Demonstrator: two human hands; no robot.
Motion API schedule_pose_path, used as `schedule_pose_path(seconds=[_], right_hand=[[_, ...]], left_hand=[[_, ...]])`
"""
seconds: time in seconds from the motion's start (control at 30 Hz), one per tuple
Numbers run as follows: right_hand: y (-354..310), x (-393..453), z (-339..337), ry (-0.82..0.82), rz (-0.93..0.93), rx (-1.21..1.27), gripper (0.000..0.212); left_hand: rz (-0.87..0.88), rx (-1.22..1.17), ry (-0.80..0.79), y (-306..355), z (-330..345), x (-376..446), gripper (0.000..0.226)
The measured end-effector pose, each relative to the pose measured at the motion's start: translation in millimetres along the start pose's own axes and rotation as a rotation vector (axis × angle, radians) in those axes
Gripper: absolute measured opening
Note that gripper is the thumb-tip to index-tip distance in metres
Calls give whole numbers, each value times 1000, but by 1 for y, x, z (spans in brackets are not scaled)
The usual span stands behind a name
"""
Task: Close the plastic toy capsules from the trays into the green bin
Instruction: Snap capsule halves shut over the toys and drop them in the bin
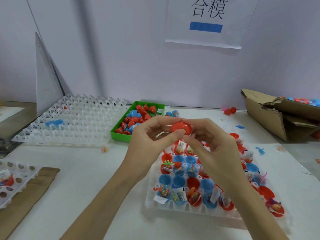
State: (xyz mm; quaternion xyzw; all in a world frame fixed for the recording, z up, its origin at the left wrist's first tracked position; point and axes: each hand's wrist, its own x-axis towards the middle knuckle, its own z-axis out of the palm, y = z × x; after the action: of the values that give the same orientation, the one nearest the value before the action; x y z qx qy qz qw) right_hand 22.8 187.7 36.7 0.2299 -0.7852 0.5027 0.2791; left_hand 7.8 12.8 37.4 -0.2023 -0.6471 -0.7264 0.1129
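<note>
A red capsule is held in the air between both hands, above the far end of the filled tray. My left hand pinches its left side with thumb and fingertips. My right hand pinches its right side the same way. Below lies a white tray with several open red and blue capsule halves that hold small toys and paper slips. The green bin stands just beyond my left hand, with several closed red and blue capsules in it.
An empty white tray with one blue half lies left of the bin. Another tray sits at the left edge on brown cardboard. A torn cardboard box of capsules stands at the right. Loose toys and capsules lie scattered on the white table.
</note>
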Motion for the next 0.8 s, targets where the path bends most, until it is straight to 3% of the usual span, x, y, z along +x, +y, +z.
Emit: schedule_pose_path(seconds=[0.27, 0.43, 0.6, 0.8], right_hand=[[-3, -2, 3, -29, 89, 152, 31], [-9, -3, 4, -90, 196, 319, 27], [-12, -4, 6, -137, 192, 336, 26], [-12, -4, 5, -122, 155, 319, 24]], left_hand=[[62, 63, -43, -4, -6, 2, 24], [-7, -4, -217, 0, -18, 5, 21], [-74, -130, -306, 5, -29, 7, 16], [-65, -120, -271, 4, -29, 6, 16]])
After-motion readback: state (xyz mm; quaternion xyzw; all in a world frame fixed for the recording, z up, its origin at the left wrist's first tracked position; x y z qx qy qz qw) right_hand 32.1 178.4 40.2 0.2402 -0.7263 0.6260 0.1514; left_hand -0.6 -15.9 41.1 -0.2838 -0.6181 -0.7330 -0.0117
